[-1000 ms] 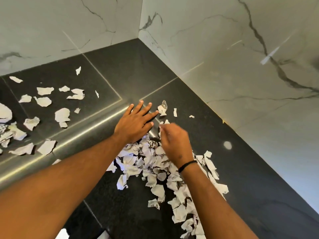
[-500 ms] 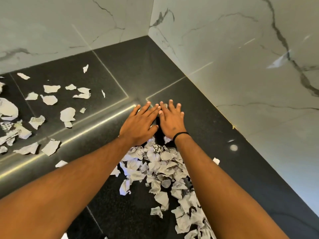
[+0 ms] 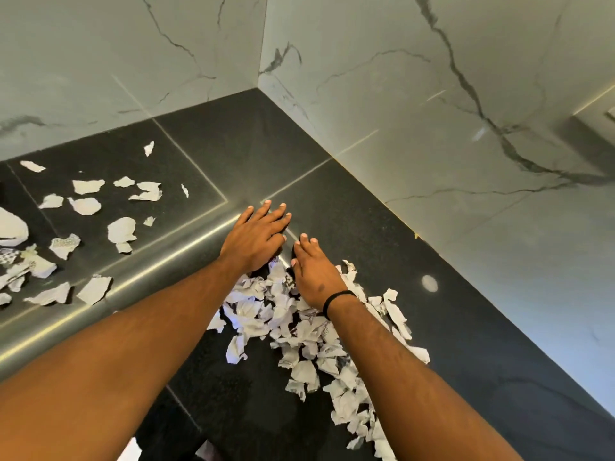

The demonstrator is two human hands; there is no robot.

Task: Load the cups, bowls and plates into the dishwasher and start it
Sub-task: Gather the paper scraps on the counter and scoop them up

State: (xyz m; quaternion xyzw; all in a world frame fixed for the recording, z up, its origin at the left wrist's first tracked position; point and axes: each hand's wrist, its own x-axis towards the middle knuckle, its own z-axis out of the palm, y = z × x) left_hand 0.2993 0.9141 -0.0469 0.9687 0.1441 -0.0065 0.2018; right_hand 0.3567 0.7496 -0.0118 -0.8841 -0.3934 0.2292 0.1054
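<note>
Head view: both hands, left [image 3: 254,242] and right [image 3: 312,274], fingers straight, holding nothing, atop paper scraps [image 3: 299,331] near the floor's [image 3: 466,344] wall corner.

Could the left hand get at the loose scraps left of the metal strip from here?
Probably yes. The left hand lies flat on the strip, holding nothing, and only bare dark floor separates it from those scraps.

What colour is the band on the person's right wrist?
Black. The thin wristband shows plainly in the head view, just behind the right hand.
</note>
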